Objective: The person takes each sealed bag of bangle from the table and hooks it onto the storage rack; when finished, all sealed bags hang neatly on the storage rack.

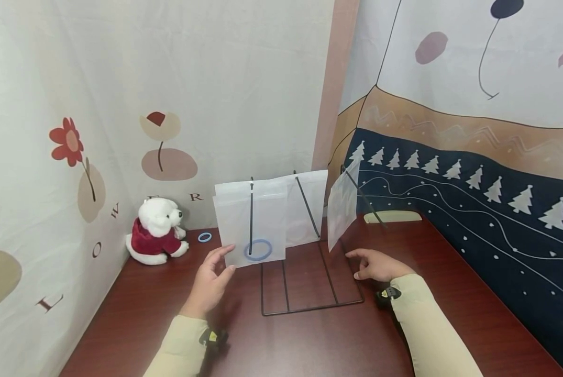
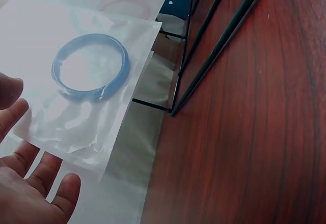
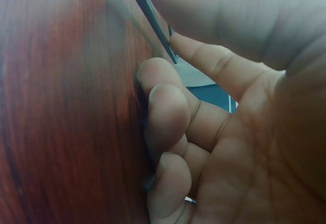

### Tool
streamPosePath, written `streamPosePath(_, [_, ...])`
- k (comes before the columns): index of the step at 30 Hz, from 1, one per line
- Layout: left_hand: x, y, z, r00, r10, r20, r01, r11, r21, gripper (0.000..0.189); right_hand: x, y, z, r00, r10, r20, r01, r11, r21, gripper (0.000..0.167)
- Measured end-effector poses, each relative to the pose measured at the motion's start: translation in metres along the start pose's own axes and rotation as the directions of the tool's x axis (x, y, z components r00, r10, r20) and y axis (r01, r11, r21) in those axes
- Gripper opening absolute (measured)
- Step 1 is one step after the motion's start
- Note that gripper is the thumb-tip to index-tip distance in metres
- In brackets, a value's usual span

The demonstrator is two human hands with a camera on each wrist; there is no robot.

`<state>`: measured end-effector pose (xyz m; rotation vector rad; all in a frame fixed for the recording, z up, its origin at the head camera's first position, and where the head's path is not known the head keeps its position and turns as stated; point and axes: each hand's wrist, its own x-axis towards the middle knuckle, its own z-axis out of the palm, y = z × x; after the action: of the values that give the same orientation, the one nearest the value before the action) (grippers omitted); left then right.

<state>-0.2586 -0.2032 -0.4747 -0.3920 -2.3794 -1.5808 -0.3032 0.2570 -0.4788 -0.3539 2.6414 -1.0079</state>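
White translucent zip bags hang from the prongs of a black wire display rack [image 1: 305,313] on the table. The front left bag [image 1: 231,220] holds a blue bangle [image 2: 91,94]. At that bag's lower left edge is my left hand [image 1: 209,283], thumb and fingers apart; the left wrist view shows some fingertips partly hidden by the bag. A middle bag [image 1: 309,209] hangs to the right, and a right bag [image 1: 342,209] is turned sideways. My right hand [image 1: 380,266] is low beside the rack's right side, index finger extended, other fingers loosely curled; contact with the wire is unclear.
At the back left sits a white plush bear [image 1: 156,230] in a dark red outfit. A small light blue ring [image 1: 205,237] lies near it. A pale green flat object [image 1: 393,217] is at the back right. Printed curtains border the dark red wooden table [image 1: 305,345].
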Motion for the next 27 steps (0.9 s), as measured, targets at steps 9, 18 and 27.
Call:
streamPosePath(9, [0.0, -0.006, -0.003, 0.999, -0.039, -0.008, 0.039, 0.999, -0.024, 0.05, -0.001, 0.0, 0.002, 1.0, 0.011, 0.002, -0.011, 1.0, 0.013, 0.06])
streamPosePath(18, [0.0, -0.009, -0.006, 1.0, -0.029, -0.007, 0.029, 0.999, -0.036, 0.05, 0.0, 0.001, 0.002, 1.0, 0.002, -0.002, -0.002, 1.0, -0.003, 0.06])
streamPosePath(27, [-0.004, -0.011, -0.007, 0.998, -0.067, -0.002, 0.067, 0.998, -0.017, 0.052, 0.0, 0.003, 0.007, 1.0, 0.021, -0.014, -0.021, 1.0, 0.001, 0.059])
